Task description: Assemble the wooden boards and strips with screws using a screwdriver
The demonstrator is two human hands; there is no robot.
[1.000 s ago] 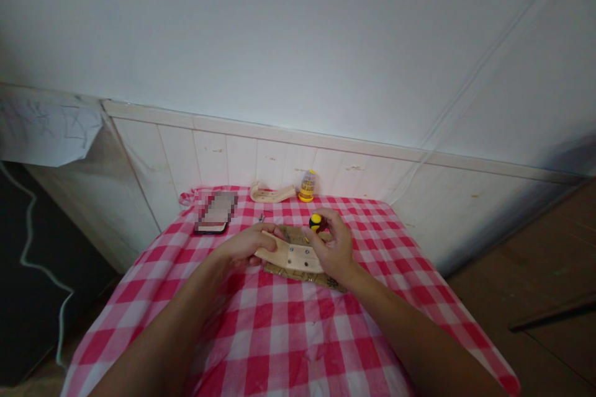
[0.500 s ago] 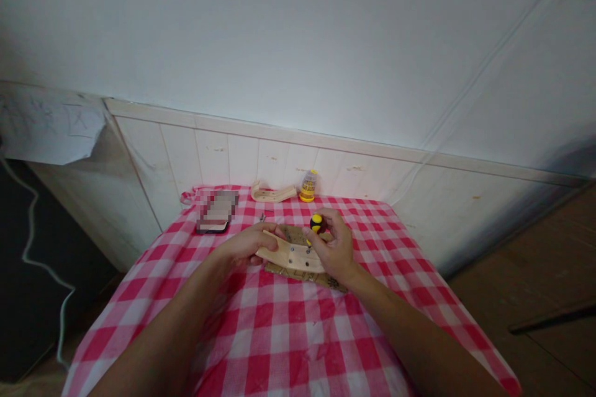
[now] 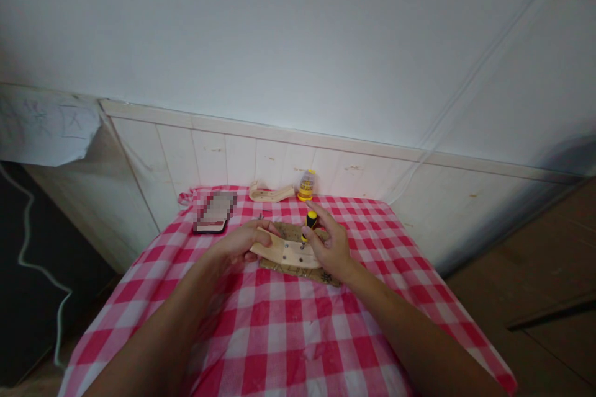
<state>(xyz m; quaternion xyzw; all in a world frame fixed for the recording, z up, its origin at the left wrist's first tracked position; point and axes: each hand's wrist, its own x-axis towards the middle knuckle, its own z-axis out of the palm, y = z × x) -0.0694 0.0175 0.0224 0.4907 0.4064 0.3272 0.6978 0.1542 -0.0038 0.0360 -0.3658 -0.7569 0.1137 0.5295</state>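
My left hand (image 3: 244,242) grips the left end of a small, pale, bent wooden board (image 3: 292,253), thumb on top and fingers underneath. Several dark screws or screw holes show in the board's face. In my right hand (image 3: 333,243) is a stubby yellow-and-black screwdriver (image 3: 311,219), nearly upright, its tip down at one of the screws. The thumb presses on the handle while the index finger is stretched out beyond it. Under the board lies a piece of brown cardboard (image 3: 291,269) with dark print. My right hand covers the board's right end.
A red-and-white checked cloth (image 3: 261,335) covers the table. Against the wall stand a curled wooden piece (image 3: 272,194) and a yellow-labelled bottle (image 3: 306,187). A phone-like dark-edged slab (image 3: 215,214) lies at the back left, and a small metal part (image 3: 261,217) lies behind my left hand.
The fingers of my right hand have opened out around the screwdriver handle, with the index finger now extended. The screwdriver stands more upright. The whole view has shifted slightly.
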